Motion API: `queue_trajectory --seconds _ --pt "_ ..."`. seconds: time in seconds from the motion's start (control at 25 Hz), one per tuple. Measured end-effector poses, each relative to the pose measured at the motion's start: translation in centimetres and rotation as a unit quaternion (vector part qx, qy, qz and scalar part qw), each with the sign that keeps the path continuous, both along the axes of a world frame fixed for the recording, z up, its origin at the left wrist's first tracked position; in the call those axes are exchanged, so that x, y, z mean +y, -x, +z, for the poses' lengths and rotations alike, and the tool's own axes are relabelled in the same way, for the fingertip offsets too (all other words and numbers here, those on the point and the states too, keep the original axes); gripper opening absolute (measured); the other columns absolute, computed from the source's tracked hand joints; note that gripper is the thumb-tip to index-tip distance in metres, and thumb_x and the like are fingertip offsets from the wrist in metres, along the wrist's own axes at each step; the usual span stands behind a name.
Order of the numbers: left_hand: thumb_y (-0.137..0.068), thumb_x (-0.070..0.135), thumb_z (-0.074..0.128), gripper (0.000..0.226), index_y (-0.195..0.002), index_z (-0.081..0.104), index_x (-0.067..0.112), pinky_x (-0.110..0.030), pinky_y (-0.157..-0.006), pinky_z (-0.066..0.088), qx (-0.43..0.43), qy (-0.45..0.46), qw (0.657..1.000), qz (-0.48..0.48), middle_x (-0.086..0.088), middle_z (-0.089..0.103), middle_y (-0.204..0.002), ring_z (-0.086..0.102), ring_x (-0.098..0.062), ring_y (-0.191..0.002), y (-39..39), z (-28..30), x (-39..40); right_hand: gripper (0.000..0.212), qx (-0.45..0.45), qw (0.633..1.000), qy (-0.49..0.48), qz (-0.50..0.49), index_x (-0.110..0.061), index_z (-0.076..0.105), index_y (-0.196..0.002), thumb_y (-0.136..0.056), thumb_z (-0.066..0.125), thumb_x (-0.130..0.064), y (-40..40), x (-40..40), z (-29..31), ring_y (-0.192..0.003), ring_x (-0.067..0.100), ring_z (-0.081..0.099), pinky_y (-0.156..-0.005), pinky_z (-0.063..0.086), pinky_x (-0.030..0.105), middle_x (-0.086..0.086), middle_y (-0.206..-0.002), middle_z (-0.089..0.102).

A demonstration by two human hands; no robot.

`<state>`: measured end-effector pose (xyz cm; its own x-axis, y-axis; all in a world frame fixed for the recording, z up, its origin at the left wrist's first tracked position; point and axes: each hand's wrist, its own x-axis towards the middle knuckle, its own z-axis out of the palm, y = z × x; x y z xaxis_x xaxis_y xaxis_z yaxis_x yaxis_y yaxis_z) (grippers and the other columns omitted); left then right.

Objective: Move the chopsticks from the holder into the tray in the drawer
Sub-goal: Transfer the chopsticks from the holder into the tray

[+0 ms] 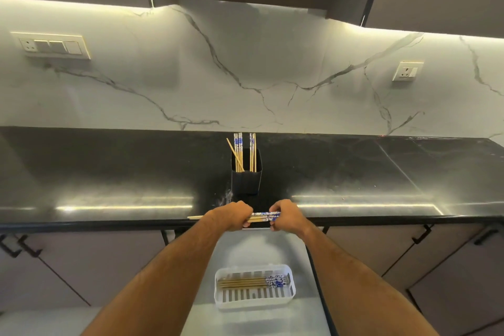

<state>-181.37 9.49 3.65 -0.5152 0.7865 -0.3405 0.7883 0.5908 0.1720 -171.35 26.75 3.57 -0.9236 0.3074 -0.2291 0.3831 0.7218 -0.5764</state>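
I watched from the head camera, reading left to right. The left hand [231,216] was clenched around a horizontal bundle of chopsticks [263,217] at the front edge of the black bench [109,172], its bare wooden tips sticking out to the left of the fist. The right hand [286,217] gripped the same bundle at its blue-and-white patterned end, its fingers [273,226] curled under the sticks. The two fists sat close together with a short stretch of sticks showing between them.

Behind the hands, toward the middle of the bench, a black holder [246,179] stood upright with more chopsticks [241,151] in it, one leaning left.

Below the bench's front edge, an open drawer [272,248] held a white slotted tray [255,300]. Several chopsticks [251,282] lay flat along the tray's far side, patterned ends to the right.
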Motion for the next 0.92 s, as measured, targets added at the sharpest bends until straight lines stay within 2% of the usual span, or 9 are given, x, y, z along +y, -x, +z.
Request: queue_trajectory --seconds 0.16,0.32,0.4,0.48,0.6,0.68,0.92 --pt "-0.099 0.015 0.054 0.014 -0.109 0.060 0.007 -0.033 -0.083 0.047 -0.016 0.001 1.000 0.004 -0.017 0.065 -0.106 0.055 -0.020 -0.083 -0.5 -1.1 0.9 0.053 0.020 0.999 0.045 -0.005 -0.006 0.063 -0.115 -0.068 0.087 0.001 0.2 -0.9 -1.1 -0.101 0.021 0.066 -0.070 0.052 0.016 0.011 -0.115 0.065" --pt "-0.099 0.013 0.055 0.016 -0.113 0.062 0.006 -0.035 -0.088 0.051 -0.022 0.002 1.000 0.018 -0.017 0.067 -0.108 0.064 -0.028 -0.093 -0.9 -1.7 1.8 0.048 0.007 0.999 0.041 0.016 -0.010 0.065 -0.112 -0.070 0.087 -0.003 0.5 -1.4 -1.7 -0.097 0.020 0.068 -0.076 0.057 0.024 0.010 -0.111 0.069" --pt "-0.100 0.015 0.056 0.018 -0.115 0.062 0.007 -0.035 -0.090 0.051 -0.016 -0.004 0.999 0.032 -0.016 0.067 -0.109 0.065 -0.027 -0.095 -0.7 -1.8 2.1 0.043 -0.002 0.998 -0.017 0.056 -0.014 0.063 -0.111 -0.074 0.085 -0.011 0.8 -1.7 -1.4 -0.094 0.020 0.067 -0.083 0.058 0.032 0.007 -0.108 0.069" --pt "-0.098 0.013 0.058 0.020 -0.117 0.062 0.008 -0.037 -0.094 0.052 -0.007 -0.007 0.999 0.039 -0.015 0.067 -0.110 0.065 -0.028 -0.097 -0.6 -1.9 2.2 0.031 -0.011 0.983 -0.131 0.128 -0.018 0.063 -0.111 -0.083 0.075 -0.017 1.0 -2.1 -1.0 -0.091 0.022 0.066 -0.087 0.057 0.039 0.005 -0.105 0.069" --pt "-0.097 0.011 0.059 0.019 -0.116 0.064 0.008 -0.041 -0.097 0.053 -0.007 -0.023 0.999 0.047 -0.014 0.068 -0.110 0.065 -0.027 -0.097 -0.9 -2.2 2.8 0.020 -0.035 0.954 -0.238 0.178 -0.011 0.065 -0.113 -0.094 0.063 -0.011 1.1 -2.6 -0.8 -0.095 0.028 0.067 -0.089 0.056 0.039 0.011 -0.107 0.069" --pt "-0.097 0.013 0.060 0.016 -0.112 0.064 0.009 -0.040 -0.094 0.053 -0.009 -0.025 0.999 0.047 -0.014 0.068 -0.107 0.064 -0.025 -0.092 -1.2 -2.6 2.8 0.018 -0.055 0.944 -0.267 0.185 -0.008 0.065 -0.113 -0.096 0.060 -0.007 0.9 -2.3 -1.2 -0.096 0.030 0.067 -0.087 0.053 0.039 0.013 -0.107 0.069" --pt "-0.093 0.011 0.063 0.014 -0.107 0.066 0.008 -0.038 -0.092 0.054 -0.007 0.017 0.999 0.041 -0.012 0.067 -0.103 0.065 -0.026 -0.094 -1.6 -5.2 -0.1 0.015 -0.073 0.933 -0.293 0.196 -0.007 0.066 -0.110 -0.097 0.059 -0.009 -1.0 0.0 -3.9 -0.097 0.032 0.067 -0.085 0.055 0.041 0.016 -0.108 0.070"
